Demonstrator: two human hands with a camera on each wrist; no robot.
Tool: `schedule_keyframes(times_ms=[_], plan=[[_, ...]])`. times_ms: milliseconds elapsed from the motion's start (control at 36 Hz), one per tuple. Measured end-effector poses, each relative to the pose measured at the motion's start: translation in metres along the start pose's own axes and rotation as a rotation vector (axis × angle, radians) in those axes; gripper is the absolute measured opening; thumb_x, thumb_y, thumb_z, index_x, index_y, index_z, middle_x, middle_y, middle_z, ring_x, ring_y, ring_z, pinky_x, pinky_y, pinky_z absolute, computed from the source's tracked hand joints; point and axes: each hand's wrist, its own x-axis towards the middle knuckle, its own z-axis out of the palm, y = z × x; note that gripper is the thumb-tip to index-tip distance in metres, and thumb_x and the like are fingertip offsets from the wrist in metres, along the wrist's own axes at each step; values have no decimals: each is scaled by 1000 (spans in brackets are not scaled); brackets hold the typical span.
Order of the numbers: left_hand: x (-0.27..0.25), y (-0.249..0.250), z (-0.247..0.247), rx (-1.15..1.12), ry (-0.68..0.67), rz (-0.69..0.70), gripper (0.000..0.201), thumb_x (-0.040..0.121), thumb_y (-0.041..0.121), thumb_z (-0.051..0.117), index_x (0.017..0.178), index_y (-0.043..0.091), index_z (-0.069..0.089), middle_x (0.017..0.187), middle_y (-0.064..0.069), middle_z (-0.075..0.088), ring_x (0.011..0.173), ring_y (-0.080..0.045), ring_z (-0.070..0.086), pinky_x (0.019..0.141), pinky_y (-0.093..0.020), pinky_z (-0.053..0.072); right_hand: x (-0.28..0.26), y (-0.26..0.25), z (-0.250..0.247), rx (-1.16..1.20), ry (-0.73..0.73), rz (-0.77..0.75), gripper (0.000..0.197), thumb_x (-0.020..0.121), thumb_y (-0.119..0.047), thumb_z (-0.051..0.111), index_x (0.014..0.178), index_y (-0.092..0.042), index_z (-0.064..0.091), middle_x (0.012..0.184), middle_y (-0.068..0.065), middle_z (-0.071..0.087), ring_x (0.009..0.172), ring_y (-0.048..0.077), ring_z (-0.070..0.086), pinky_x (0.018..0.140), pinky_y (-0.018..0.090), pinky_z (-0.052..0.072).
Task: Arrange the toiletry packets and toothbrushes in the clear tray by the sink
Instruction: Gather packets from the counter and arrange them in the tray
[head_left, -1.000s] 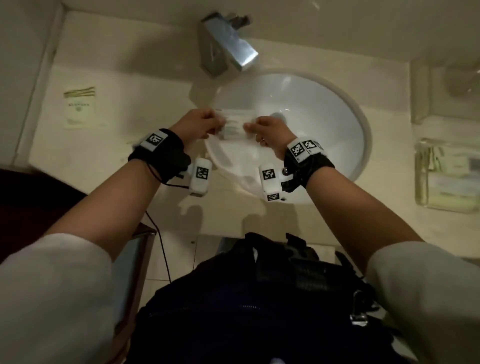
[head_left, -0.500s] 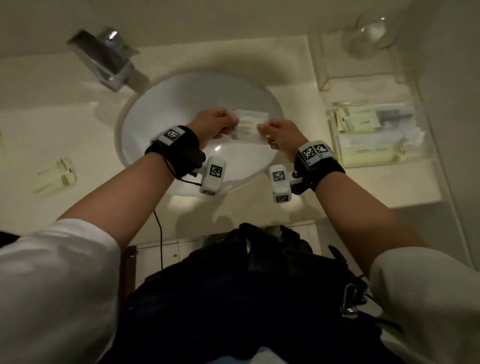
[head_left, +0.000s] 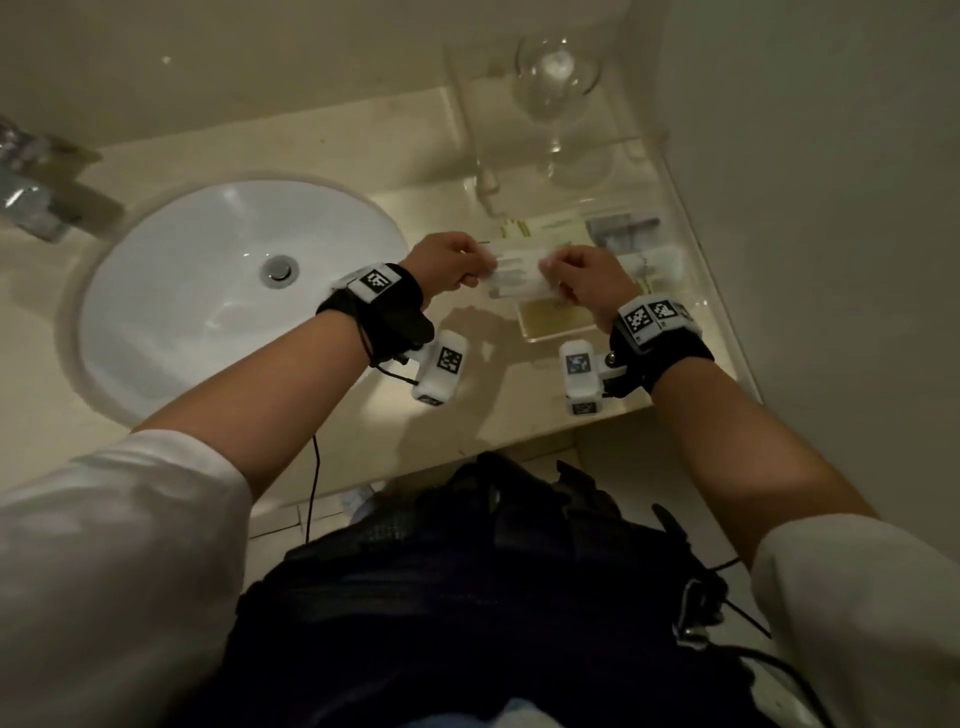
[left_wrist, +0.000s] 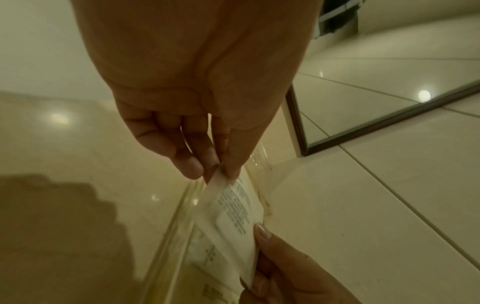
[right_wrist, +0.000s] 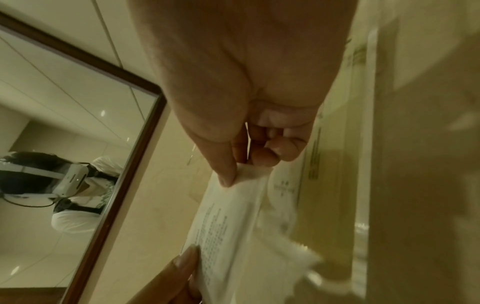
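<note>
Holding one packet (head_left: 519, 278) pinched between left hand (head_left: 449, 260) and right hand (head_left: 584, 278), we judge lowering it into the tray (head_left: 691, 270) beneath comes next.

White packet (head_left: 519, 278) with grey print; white sink (head_left: 208, 291); beige counter (head_left: 493, 410).

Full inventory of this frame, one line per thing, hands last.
held packet: 1, white, printed text, above the tray
clear tray: 1, transparent, counter right of the sink, packets inside
sink: 1, white, round, set in the counter
faucet: 1, chrome, left edge
glass: 1, clear, far right corner
mirror: 1, dark frame, on the wall
left hand: pinches the packet's left end
right hand: pinches its right end
</note>
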Motion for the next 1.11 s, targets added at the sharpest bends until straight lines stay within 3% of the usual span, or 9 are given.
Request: schedule_keyframes(times_ms=[167, 278, 333, 417, 472, 555, 667, 889, 1111], plan=[[14, 20, 37, 69, 28, 45, 18, 82, 14, 70, 69, 20, 58, 71, 3, 63, 55, 0, 54, 46, -7, 40, 1, 13, -38, 26, 52, 24, 18, 88, -17, 64, 71, -19, 61, 57, -2, 51, 50, 10, 41, 48, 20, 36], [27, 31, 59, 159, 90, 99, 19, 80, 19, 72, 69, 21, 57, 77, -4, 66, 58, -6, 58, 57, -11, 48, 6, 17, -59, 29, 105, 28, 20, 89, -17, 64, 69, -20, 59, 59, 0, 51, 44, 6, 40, 43, 17, 34], [33, 37, 68, 192, 115, 105, 15, 81, 20, 71, 71, 21, 59, 78, -2, 66, 59, -6, 58, 53, -10, 48, 10, 16, -69, 13, 136, 31, 21, 90, -19, 62, 69, -20, 60, 60, 0, 52, 40, 3, 40, 44, 19, 34], [42, 48, 80, 270, 154, 126, 8, 82, 24, 68, 83, 18, 64, 84, -2, 70, 70, -11, 58, 59, -18, 46, 19, 16, -83, -78, 199, 15, 19, 90, -22, 59, 72, -21, 62, 63, -2, 56, 52, 9, 47, 55, 28, 42], [48, 55, 88, 319, 172, 132, 11, 83, 27, 66, 88, 18, 66, 90, -1, 72, 77, -13, 58, 68, -24, 48, 25, 14, -93, -140, 249, 7, 12, 89, -25, 59, 80, -20, 65, 73, -1, 61, 68, 16, 55, 72, 36, 49], [55, 66, 98, 381, 171, 117, 18, 84, 29, 64, 94, 15, 69, 90, 1, 69, 83, -13, 58, 73, -23, 45, 33, 10, -104, -273, 289, -6, 20, 89, -28, 57, 97, -13, 68, 92, 6, 67, 88, 23, 62, 85, 37, 51], [65, 75, 109, 437, 183, 101, 20, 84, 29, 63, 93, 14, 71, 97, -3, 71, 87, -16, 61, 71, -23, 43, 46, 3, -115, -536, 284, -26, 28, 93, -25, 49, 103, -4, 65, 107, 13, 66, 101, 29, 60, 77, 27, 41], [79, 79, 120, 511, 234, 51, 30, 80, 29, 69, 104, 12, 63, 105, -7, 64, 95, -23, 61, 72, -28, 48, 69, -6, -119, -864, 255, 16, 28, 97, -16, 43, 108, 2, 62, 113, 21, 64, 106, 35, 60, 83, 34, 49], [92, 80, 124, 529, 244, 74, 26, 79, 28, 66, 101, 16, 58, 101, -4, 62, 83, -21, 57, 66, -27, 45, 81, -1, -126, -981, 234, 23, 26, 98, -9, 43, 113, 4, 58, 118, 24, 61, 108, 37, 60, 83, 35, 49]])
